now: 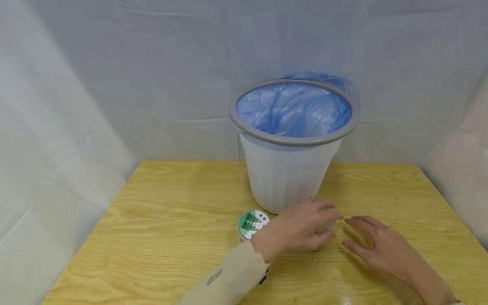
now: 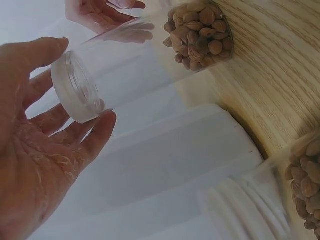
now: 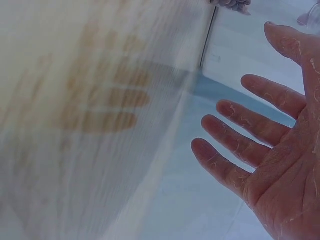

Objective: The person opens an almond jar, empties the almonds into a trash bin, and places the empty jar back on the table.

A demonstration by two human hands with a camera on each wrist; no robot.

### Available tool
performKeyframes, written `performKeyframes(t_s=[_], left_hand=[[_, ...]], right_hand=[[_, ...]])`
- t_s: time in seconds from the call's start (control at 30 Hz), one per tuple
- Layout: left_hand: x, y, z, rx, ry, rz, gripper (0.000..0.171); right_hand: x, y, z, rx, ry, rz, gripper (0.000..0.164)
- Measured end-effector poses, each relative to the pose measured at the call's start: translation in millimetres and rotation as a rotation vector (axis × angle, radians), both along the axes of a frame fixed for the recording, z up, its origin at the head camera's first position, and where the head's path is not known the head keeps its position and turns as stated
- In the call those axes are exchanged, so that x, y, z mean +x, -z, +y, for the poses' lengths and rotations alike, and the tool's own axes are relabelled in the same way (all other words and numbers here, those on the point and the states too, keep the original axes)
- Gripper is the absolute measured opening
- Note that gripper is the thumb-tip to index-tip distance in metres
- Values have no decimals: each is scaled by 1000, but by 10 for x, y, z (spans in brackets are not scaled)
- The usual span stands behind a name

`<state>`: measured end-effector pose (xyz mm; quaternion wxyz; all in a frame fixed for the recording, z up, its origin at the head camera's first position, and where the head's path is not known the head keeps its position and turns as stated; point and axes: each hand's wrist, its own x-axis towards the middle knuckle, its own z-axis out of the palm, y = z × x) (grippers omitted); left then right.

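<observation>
My left hand (image 1: 297, 226) grips the pale, ring-like top of a clear jar (image 2: 130, 65), thumb on one side and fingers round the other. Brown nuts (image 2: 200, 35) fill the jar's bottom part. From the head, that hand mostly hides the jar. To the left of my left wrist stands a second jar (image 1: 252, 222) with a green-and-white leaf-printed lid; more nuts (image 2: 306, 182) show inside it in the left wrist view. My right hand (image 1: 385, 250) hovers to the right of the gripped jar, its fingers spread and holding nothing (image 3: 280, 145).
Behind the jars stands a white bin (image 1: 286, 173) with a grey rim, lined with a blue plastic bag (image 1: 293, 110). All of it is on a yellow wood-grain table (image 1: 152, 237). White sheeting (image 1: 171, 84) hangs behind and at both sides.
</observation>
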<state>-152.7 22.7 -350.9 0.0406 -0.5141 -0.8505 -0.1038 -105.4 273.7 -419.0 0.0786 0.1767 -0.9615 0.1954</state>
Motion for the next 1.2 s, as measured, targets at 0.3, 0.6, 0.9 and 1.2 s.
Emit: performKeyframes(t_s=[0.3, 0.6, 0.9, 1.2], left_hand=[[5, 25, -55, 93, -24, -14, 37], [62, 79, -129, 198, -98, -67, 33], [123, 52, -359, 215, -158, -283, 36], [99, 15, -632, 177, -194, -483, 43]], right_hand=[[-4, 2, 10, -10, -9, -16, 50], [-1, -7, -3, -33, -37, 38, 47], [-8, 6, -3, -47, -55, 5, 47], [3, 15, -22, -41, -64, 20, 51]])
